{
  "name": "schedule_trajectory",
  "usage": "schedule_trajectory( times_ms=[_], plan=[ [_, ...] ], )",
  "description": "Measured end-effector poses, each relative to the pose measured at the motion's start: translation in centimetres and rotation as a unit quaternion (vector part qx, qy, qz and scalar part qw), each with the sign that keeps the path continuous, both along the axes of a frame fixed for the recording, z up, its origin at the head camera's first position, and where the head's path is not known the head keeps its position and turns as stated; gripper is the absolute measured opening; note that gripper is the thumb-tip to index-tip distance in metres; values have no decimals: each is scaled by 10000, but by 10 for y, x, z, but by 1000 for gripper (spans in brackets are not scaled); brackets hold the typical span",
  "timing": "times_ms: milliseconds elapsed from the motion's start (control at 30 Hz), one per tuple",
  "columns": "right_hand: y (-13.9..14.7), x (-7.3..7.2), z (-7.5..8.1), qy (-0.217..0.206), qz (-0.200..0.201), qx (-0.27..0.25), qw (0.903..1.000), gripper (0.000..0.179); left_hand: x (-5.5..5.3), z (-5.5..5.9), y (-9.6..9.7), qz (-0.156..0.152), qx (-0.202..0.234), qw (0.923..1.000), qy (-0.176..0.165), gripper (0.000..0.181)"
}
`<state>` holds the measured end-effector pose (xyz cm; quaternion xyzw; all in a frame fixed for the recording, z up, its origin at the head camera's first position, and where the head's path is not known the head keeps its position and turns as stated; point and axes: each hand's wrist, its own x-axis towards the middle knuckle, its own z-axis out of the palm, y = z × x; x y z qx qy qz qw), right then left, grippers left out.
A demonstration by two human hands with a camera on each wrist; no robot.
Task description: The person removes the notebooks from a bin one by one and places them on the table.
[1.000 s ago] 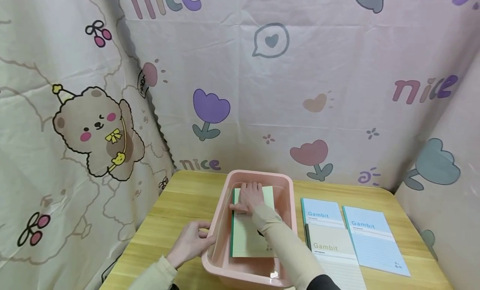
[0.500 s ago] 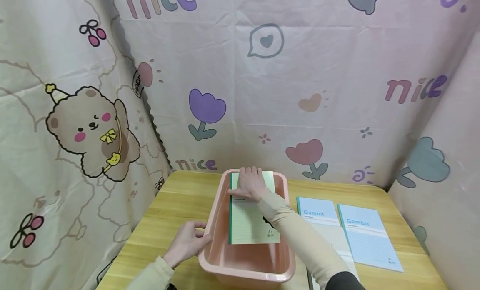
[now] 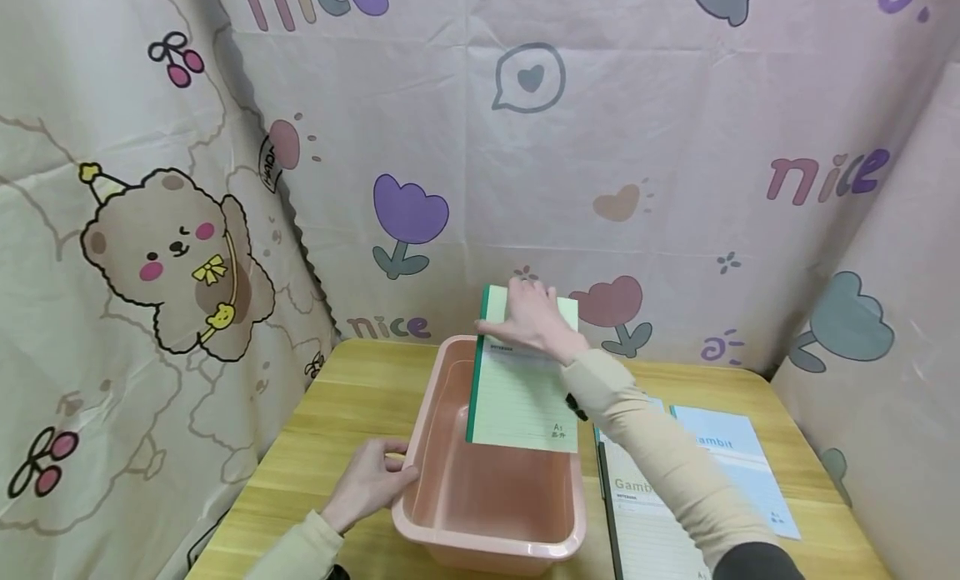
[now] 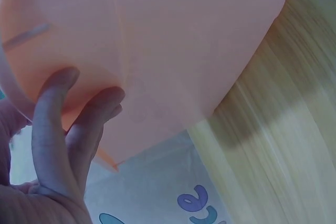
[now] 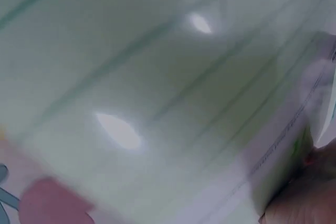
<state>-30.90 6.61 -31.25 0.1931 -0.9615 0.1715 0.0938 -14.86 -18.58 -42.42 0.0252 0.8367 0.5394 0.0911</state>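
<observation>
My right hand (image 3: pixel 536 317) grips a light-green notebook (image 3: pixel 517 401) with a dark-green spine, thumb at the spine side and fingers over its upper part. It is raised above the far right part of a pink plastic bin (image 3: pixel 487 545), tilted with its lined cover towards me. In the right wrist view, the notebook's lined cover (image 5: pixel 157 87) fills most of the picture. My left hand (image 3: pixel 367 484) pinches the bin's left rim. Its fingers (image 4: pixel 50 135) press the bin's outer wall (image 4: pixel 173 51) in the left wrist view, while the thumb is mostly hidden.
Right of the bin lie a beige Gambit notebook (image 3: pixel 645 522) with a black spine and a blue notebook (image 3: pixel 750 472), both partly under my right forearm. Another blue notebook is mostly covered. A patterned curtain (image 3: pixel 510 188) hangs behind the wooden table (image 3: pixel 360 380).
My right hand has lifted the green notebook from inside the bin, up and slightly right. The left hand keeps its hold on the rim.
</observation>
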Motion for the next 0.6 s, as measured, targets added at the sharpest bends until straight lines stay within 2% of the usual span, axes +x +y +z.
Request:
schedule_trajectory(
  times_ms=[133,267,400,600],
  plan=[
    [22,8,23,120,-40,-114,9999,69,0,0,0,-18,-26,10000,15,49],
    [53,18,35,109,-66,-61,9999,62,-1,0,1,-70,-26,10000,-5,49],
    [88,24,34,38,-95,93,9999,58,-2,0,0,-101,-4,9999,-38,51],
    [137,35,13,14,-127,318,9994,56,-2,0,-2,-197,91,9997,-85,52]
  ],
)
